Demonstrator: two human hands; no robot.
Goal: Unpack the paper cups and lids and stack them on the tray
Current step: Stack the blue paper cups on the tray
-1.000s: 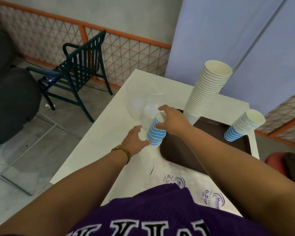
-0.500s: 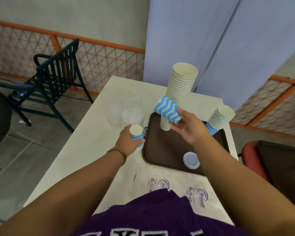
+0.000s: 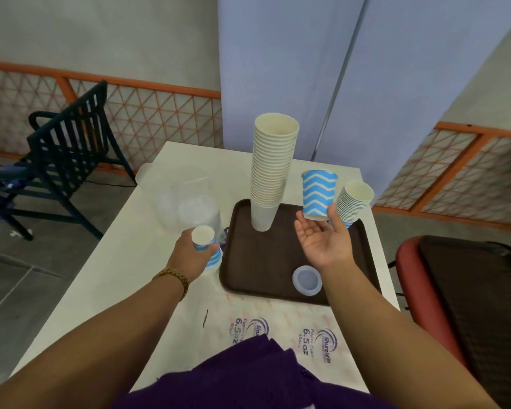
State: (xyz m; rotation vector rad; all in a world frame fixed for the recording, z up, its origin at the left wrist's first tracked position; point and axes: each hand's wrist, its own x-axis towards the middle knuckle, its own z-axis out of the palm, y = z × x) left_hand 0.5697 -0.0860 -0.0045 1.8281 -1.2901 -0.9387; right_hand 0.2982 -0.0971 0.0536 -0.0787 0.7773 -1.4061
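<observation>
Balancing blue cup [image 3: 318, 193] over tray [image 3: 266, 278] rim

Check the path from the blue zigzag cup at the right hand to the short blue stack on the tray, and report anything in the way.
Nothing visible blocks it. The blue zigzag cup sits upside down just left of the short blue stack, above the right hand. The tall white stack stands on the cup's other side.
</observation>
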